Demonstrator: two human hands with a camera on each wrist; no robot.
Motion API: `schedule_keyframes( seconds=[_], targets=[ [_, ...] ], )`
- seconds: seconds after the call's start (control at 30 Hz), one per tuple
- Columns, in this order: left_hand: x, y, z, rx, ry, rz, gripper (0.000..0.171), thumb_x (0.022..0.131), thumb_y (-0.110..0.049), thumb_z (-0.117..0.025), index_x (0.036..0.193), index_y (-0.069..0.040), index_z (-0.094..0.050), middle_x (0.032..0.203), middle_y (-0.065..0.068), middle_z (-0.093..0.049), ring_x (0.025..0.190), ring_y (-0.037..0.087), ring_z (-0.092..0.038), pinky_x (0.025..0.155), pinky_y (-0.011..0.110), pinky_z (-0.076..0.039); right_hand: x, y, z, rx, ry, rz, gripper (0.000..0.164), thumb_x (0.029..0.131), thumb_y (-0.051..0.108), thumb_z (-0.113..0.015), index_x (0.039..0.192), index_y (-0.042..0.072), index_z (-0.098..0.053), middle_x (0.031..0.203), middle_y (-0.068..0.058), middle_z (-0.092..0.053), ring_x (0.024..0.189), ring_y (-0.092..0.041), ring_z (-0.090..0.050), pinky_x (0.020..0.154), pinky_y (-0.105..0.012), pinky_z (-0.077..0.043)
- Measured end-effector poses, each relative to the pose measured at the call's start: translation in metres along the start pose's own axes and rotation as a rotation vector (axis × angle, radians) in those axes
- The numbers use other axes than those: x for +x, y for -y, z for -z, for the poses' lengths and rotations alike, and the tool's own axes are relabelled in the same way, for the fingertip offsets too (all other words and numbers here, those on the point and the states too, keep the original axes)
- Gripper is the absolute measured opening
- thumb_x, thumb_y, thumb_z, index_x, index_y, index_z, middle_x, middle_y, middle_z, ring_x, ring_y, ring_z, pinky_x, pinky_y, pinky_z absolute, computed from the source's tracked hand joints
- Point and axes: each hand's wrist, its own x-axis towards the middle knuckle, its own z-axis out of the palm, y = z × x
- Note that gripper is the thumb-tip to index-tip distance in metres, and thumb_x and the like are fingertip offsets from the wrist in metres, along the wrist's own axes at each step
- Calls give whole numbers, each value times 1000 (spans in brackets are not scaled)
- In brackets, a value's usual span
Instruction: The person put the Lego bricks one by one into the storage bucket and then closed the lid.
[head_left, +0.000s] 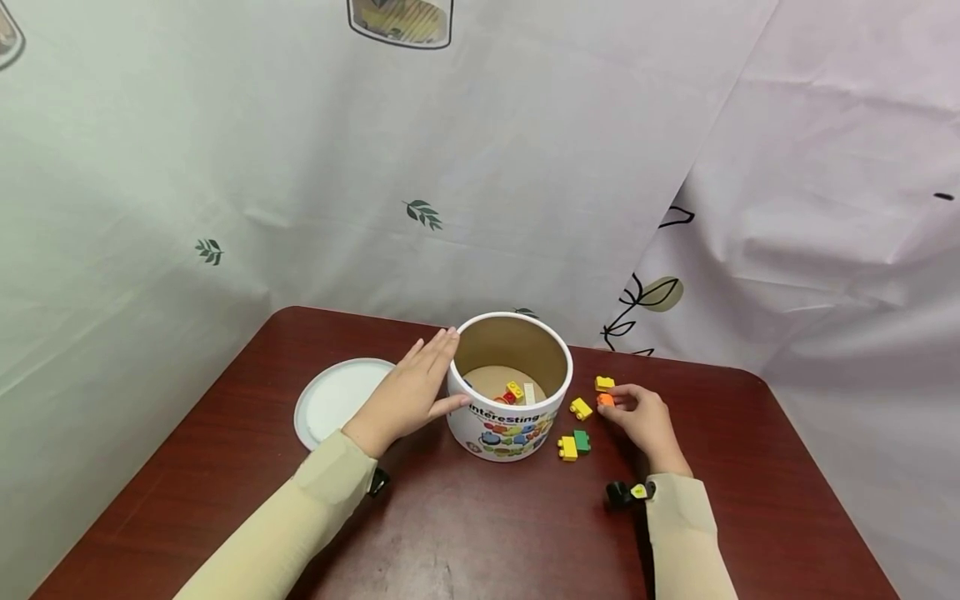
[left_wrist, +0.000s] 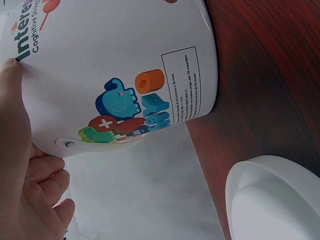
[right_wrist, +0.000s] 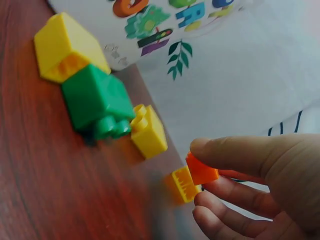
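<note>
A white printed bucket (head_left: 502, 433) stands upright on the table with several toy bricks inside, among them a yellow brick (head_left: 514, 389) and a white brick (head_left: 529, 393). My left hand (head_left: 412, 387) rests against the bucket's left side with its fingers extended at the rim. To the right of the bucket, my right hand (head_left: 643, 421) pinches an orange building brick (right_wrist: 202, 171) between thumb and fingers. Close by lie a yellow brick (head_left: 604, 383) behind it, another yellow brick (head_left: 581, 408), and a green brick (right_wrist: 97, 100) beside a third yellow brick (right_wrist: 70, 50).
A round white lid (head_left: 337, 400) lies on the dark red table (head_left: 480, 533) to the left of the bucket. Behind the table hangs a pale curtain (head_left: 337, 208) with leaf prints. A small camera is strapped to each wrist.
</note>
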Motion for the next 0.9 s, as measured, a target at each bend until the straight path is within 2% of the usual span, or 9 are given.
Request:
schedule_keyframes(
  seconds=[0.1,0.37,0.67,0.8,0.9],
  targets=[
    [0,0,0,4,1,0,89,96,-51,-66,154,8,-32,160,23,-34,150,34,-30,121,53,-26,-1,5,2,-2,-12,25,38,89,16,-78,120,-3,-68,108,-19,-70,94,-27,-67,80,-31,-56],
    [0,1,0,2,13,8,90,96,-52,-65,155,8,-31,161,22,-33,151,33,-28,122,51,-23,-5,22,5,13,-46,105,39,88,20,-81,119,0,-70,106,-17,-72,94,-27,-69,74,-18,-53],
    [0,1,-1,6,-1,-6,90,95,-51,-66,154,8,-32,160,23,-34,150,34,-31,120,54,-28,-17,49,10,29,-100,187,37,88,20,-81,119,2,-72,103,-16,-72,91,-28,-70,73,-14,-54],
    [1,2,-1,5,1,-3,90,95,-51,-66,154,8,-32,160,23,-34,150,34,-30,121,53,-26,-22,61,12,28,-142,245,36,87,18,-83,118,3,-73,102,-15,-73,90,-26,-71,74,-11,-52],
    [0,2,-1,2,7,2,91,96,-52,-65,154,8,-31,160,23,-33,150,33,-29,122,52,-24,-25,71,13,33,-181,304,35,85,16,-84,116,3,-74,101,-13,-73,89,-25,-70,75,-16,-56]
  ],
)
